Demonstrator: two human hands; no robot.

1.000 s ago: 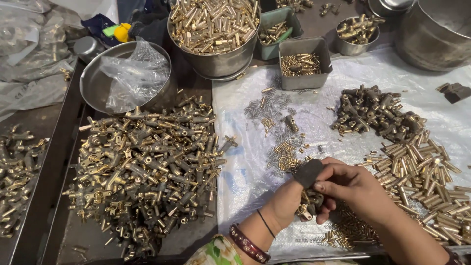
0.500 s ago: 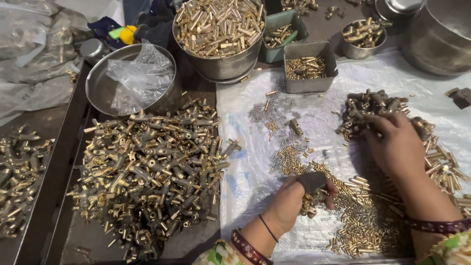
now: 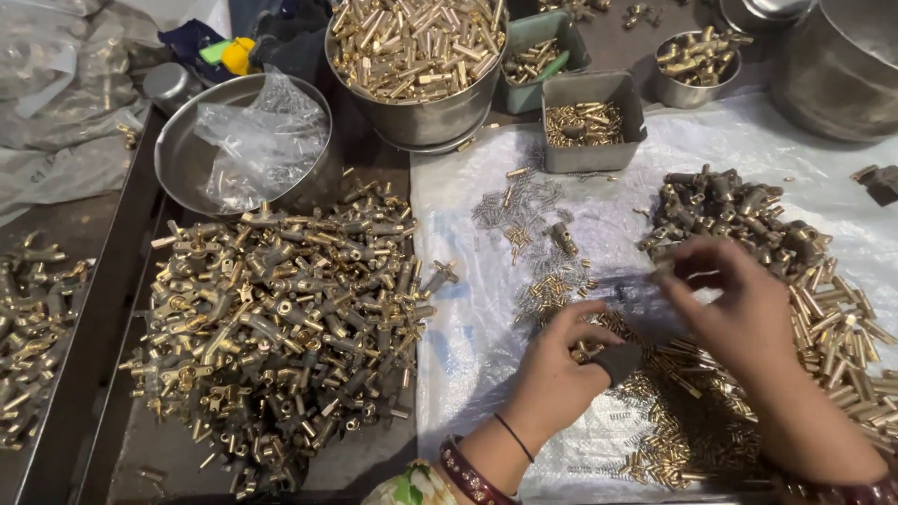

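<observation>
My left hand (image 3: 552,374) rests on the white plastic sheet (image 3: 468,318) with its fingers curled on a small brass part; a dark cover (image 3: 619,360) sits on the thumb. My right hand (image 3: 748,327) hovers just right of it, motion-blurred, fingertips pinched on what looks like a dull brass fitting (image 3: 660,271). Beyond it lies a heap of dull brass fittings (image 3: 730,210). Short brass tubes (image 3: 842,327) are spread to the right. Small brass pins (image 3: 664,430) lie under both hands.
A large pile of brass valve fittings (image 3: 281,327) fills the left. At the back stand a steel bowl of brass tubes (image 3: 421,56), a grey tub of pins (image 3: 591,122), a green tub (image 3: 538,56), a small tin (image 3: 697,61), a pan holding a plastic bag (image 3: 243,150) and a steel pot (image 3: 842,65). Springs (image 3: 519,201) lie loose.
My right hand went out to the dull fittings heap at the right and has now drawn back toward my left hand. My left hand stayed in place.
</observation>
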